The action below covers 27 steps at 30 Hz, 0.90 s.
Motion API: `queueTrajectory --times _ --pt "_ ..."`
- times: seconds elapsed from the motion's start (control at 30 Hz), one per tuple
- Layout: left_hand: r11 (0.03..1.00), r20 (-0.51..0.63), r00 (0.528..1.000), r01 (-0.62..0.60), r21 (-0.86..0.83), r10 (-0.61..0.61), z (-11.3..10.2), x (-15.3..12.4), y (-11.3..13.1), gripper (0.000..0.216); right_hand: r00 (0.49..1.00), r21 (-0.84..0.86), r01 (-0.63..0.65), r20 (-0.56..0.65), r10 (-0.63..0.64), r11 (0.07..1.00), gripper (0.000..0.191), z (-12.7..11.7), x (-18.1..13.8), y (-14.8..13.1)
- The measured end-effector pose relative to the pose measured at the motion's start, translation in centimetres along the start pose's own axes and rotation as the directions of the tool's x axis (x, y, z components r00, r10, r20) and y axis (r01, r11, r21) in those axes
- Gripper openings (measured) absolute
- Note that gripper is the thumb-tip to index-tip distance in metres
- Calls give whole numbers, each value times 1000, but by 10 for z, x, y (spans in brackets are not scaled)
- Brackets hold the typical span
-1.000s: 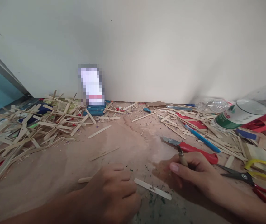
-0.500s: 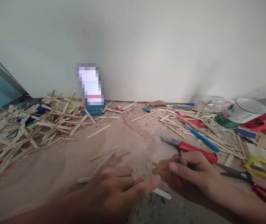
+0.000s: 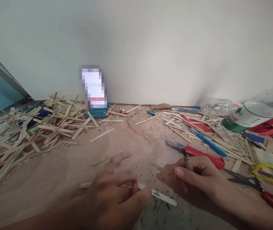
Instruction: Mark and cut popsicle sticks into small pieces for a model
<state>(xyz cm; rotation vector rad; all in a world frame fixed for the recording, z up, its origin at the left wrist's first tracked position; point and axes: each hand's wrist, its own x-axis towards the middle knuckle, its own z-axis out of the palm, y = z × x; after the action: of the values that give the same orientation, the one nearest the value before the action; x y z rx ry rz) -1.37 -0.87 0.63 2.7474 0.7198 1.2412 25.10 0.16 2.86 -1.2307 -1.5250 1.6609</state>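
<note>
Head view: left hand (image 3: 113, 195) touches stick (image 3: 161, 196); right hand (image 3: 198, 175) grips tool (image 3: 187, 162)

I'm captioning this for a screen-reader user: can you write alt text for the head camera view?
A person's left hand touches one end of a pale craft stick on a worktable, while the right hand grips a small wooden-handled tool beside it. Loose wooden sticks, a red utility knife and scissors lie around.

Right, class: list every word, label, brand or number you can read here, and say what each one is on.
No text reads clearly.
Green-and-white label on the lying plastic bottle: print too blurred to read.
Upright item against the wall: pixelated, unreadable.
</note>
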Motion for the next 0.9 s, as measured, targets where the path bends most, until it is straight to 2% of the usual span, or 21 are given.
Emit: queueTrajectory --times 0.13,0.27,0.37,0.53,0.67,0.9 --pt "996 26 1000 -9 -84 11 4 3 -3 29 1000 2 -6 -7 6 1000 59 0 -1 3" --pt "995 185 979 -77 -59 87 -3 7 -6 31 1000 45 -2 1 2 999 57 -1 -2 5" --pt "993 237 964 -106 -56 116 -7 6 -6 34 1000 6 12 -1 -12 1000 58 -2 0 3" --pt "998 156 986 -56 -26 59 -12 1 -3 33 1000 7 0 -4 0 1000 57 -2 0 4" --pt "997 163 984 -73 28 68 -14 -3 -3 33 1000 58 -22 16 22 998 58 -1 -1 5" --pt "996 112 992 -51 -76 60 -2 2 -2 31 1000 -10 2 18 -2 1000 60 -1 0 -4"
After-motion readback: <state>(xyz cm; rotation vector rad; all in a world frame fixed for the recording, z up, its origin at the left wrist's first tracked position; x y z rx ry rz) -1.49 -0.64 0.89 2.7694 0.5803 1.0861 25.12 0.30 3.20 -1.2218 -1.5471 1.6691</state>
